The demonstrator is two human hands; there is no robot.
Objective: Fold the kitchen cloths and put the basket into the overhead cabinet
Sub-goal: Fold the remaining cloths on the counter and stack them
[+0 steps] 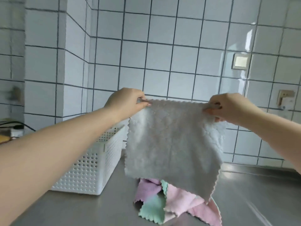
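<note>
Setting: White square wall tiles with dark grout stand behind a brushed steel surface (244, 193), where your work is laid out.
Cloth in hand: You hold a pale grey fleecy kitchen cloth with a zigzag edge (172, 141) up in the air, above the surface and in front of the wall, hanging as one flat sheet.
Left hand: Your left hand (127, 101) pinches the cloth's upper left corner between thumb and fingers.
Right hand: Your right hand (231, 108) grips the upper right corner, with the fingers curled round the hem.
Orientation: The top edge runs nearly level between your hands, dipping slightly to the right; the cloth looks close to square, so neither axis is clearly the longer, and its lower right corner hangs lowest.
Doing it well: Keep the top edge taut and level so the sheet hangs free of creases, then, by my reading, lay it flat on the surface or bring the two corners together to halve it, matching the zigzag edges before you press the fold.
Waiting cloths: A loose pile of pink, lilac and mint green fleecy cloths (171, 203) lies on the surface right under the hanging one, unfolded.
Basket: A white perforated plastic basket (91, 167) stands on the surface to the left of the pile, under your left forearm.
Progress: No folded cloth is visible; the basket's inside is hidden.
</note>
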